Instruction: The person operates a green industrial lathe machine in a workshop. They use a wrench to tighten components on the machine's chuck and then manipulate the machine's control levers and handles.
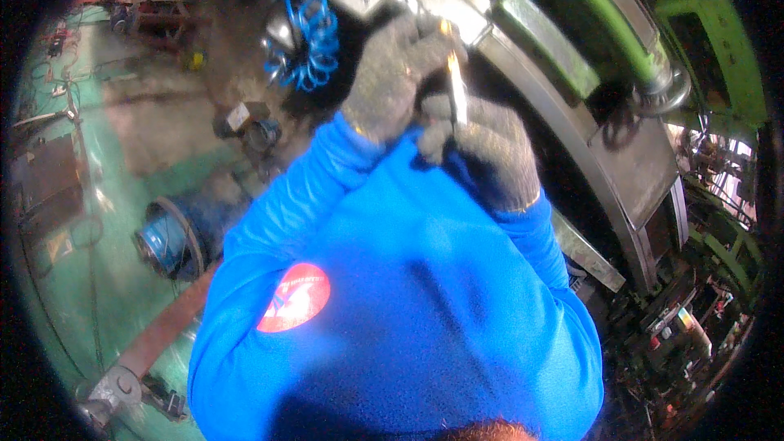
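Both my hands wear grey knit gloves and come out of bright blue sleeves. My left hand point(390, 75) is closed around the upper end of a slim shiny metal tool point(456, 86), close to a grey curved steel machine frame point(572, 126). My right hand point(488, 147) grips the lower part of the same tool, just below and right of the left hand. The tool's tip near the frame is hidden by the left glove.
A coiled blue air hose point(314, 45) hangs left of my hands. A blue cylinder point(167, 237) and a rusty bar point(155, 339) lie on the green floor at lower left. A green machine arm point(604, 16) curves at upper right; cluttered machinery point(694, 318) fills the right.
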Motion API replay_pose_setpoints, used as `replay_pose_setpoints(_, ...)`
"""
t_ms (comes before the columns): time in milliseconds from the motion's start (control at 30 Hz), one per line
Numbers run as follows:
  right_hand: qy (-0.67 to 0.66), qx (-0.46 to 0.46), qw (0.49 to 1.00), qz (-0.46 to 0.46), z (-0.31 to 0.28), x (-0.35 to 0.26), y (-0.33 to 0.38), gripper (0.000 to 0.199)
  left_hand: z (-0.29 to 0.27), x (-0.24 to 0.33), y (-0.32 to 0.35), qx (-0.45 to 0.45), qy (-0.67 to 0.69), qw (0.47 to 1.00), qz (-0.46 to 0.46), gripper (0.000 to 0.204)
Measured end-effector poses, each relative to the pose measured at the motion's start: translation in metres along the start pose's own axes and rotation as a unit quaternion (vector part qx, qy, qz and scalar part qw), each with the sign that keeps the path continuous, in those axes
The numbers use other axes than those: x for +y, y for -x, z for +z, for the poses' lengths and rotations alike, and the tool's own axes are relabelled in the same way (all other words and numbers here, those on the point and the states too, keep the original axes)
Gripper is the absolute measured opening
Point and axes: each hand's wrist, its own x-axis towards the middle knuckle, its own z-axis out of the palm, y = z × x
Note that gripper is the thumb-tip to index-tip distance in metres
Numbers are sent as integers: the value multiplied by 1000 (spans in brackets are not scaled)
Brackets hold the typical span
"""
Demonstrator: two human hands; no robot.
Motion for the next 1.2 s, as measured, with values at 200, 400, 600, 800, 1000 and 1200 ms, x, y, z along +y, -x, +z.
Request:
replay_pose_setpoints(200, 31, -9, 999, -3, -3, 0, -4, 43, -5, 4, -4, -27, -124, 990, 54, 28)
replay_pose_setpoints(400, 115, 2, 993, -7, 3, -12, -6, 42, -11, -1, -9, -51, -205, 971, 116, 28)
replay_pose_setpoints(600, 22, 6, 1000, -11, 1, -10, -8, 46, -8, 2, -15, -26, -127, 990, 47, 31)
replay_pose_setpoints(800, 41, 3, 999, -21, -1, -13, -9, 45, -7, -1, -20, -28, -140, 988, 65, 30)
replay_pose_setpoints(1000, -7, 8, 1000, -6, -2, -13, -10, 45, 0, 3, -20, -24, -139, 989, 42, 25)
replay_pose_setpoints(1200, -32, -12, 999, -12, -6, -7, -11, 44, -7, -6, -24, -7, -108, 994, 15, 27)
